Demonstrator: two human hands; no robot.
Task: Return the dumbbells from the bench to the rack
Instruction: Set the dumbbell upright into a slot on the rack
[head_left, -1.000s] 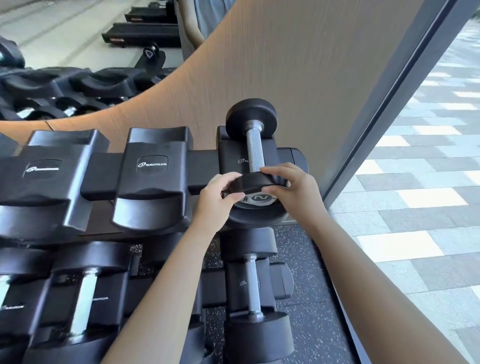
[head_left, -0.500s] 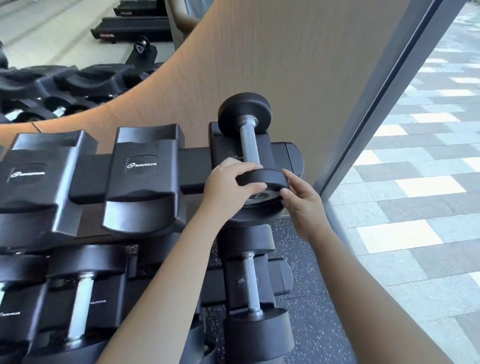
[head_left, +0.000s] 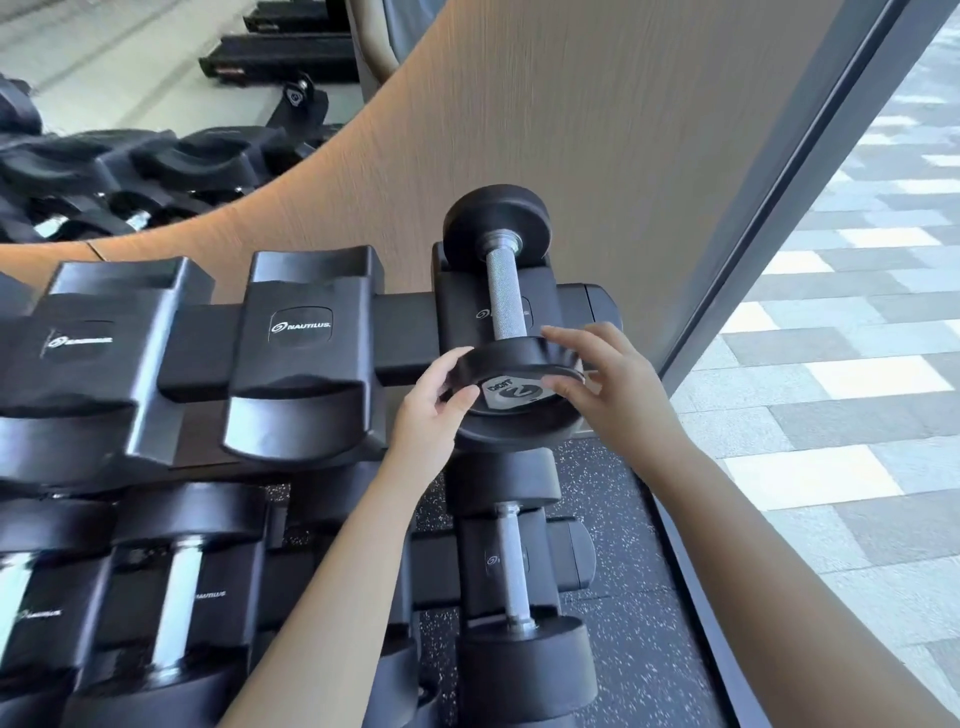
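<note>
Both hands hold the near head of one dumbbell (head_left: 505, 299). The left hand (head_left: 428, 410) curls its fingers (head_left: 451, 365) over the head's left rim with the thumb on the labelled face. The right hand (head_left: 621, 382) pinches the right rim, its fingers narrowly spread on top and the thumb underneath on the face. The dumbbell lies in the rightmost cradle of the rack (head_left: 405, 332), on the upper tier, with its far head towards the wood-panel wall (head_left: 623, 130).

To its left, two more cradles (head_left: 306, 358) show bare saddles. Three lower-tier dumbbells (head_left: 514, 566) show their handles, one directly below the hands.

The rack's end cap sits just right of the held dumbbell. Beyond it a strip of speckled floor (head_left: 623, 649) runs along the dark window frame (head_left: 779, 234).
</note>
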